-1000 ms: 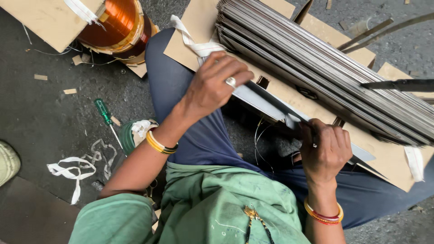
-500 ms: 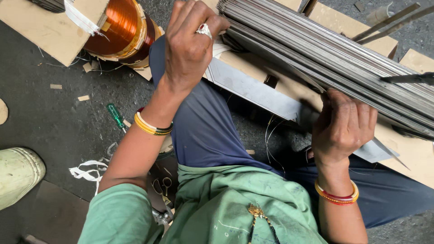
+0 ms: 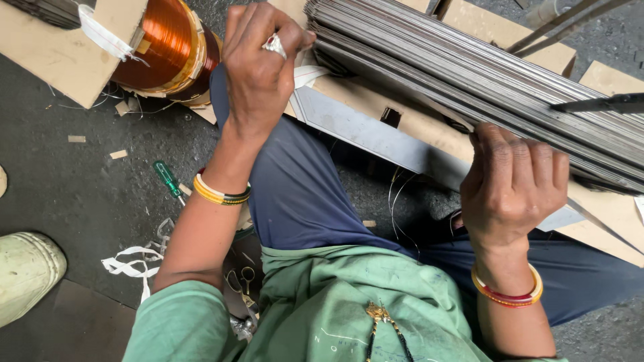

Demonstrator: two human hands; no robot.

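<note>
View from above of a seated person working over the lap. The left hand (image 3: 258, 70), a ring on one finger, is raised at the far left end of a stack of thin grey metal strips (image 3: 483, 74); its fingers are curled together and pinch that end of the stack, though the fingertips themselves are hidden behind the hand. The right hand (image 3: 513, 184) sits nearer and to the right, its fingers bent together and closed over the near edge of the same stack, knuckles up. The stack runs slantwise from the far middle to the right edge, its layers lying tight on one another.

Below the stack, a single flat metal strip (image 3: 365, 131) lies slantwise across sheets of cardboard (image 3: 604, 224) and the person's blue trouser leg (image 3: 302, 201). A coil of copper wire (image 3: 161, 47) stands at the far left, touching a cardboard panel (image 3: 50, 57) with a white tape (image 3: 104, 37) tied about it. On the dark floor (image 3: 80, 194) to the left lie a green-handled screwdriver (image 3: 168, 179), scraps of white tape (image 3: 131, 265), and small cardboard chips. A pale shoe (image 3: 27, 271) shows at the near left edge. Both wrists carry bangles; the shirt is green.
</note>
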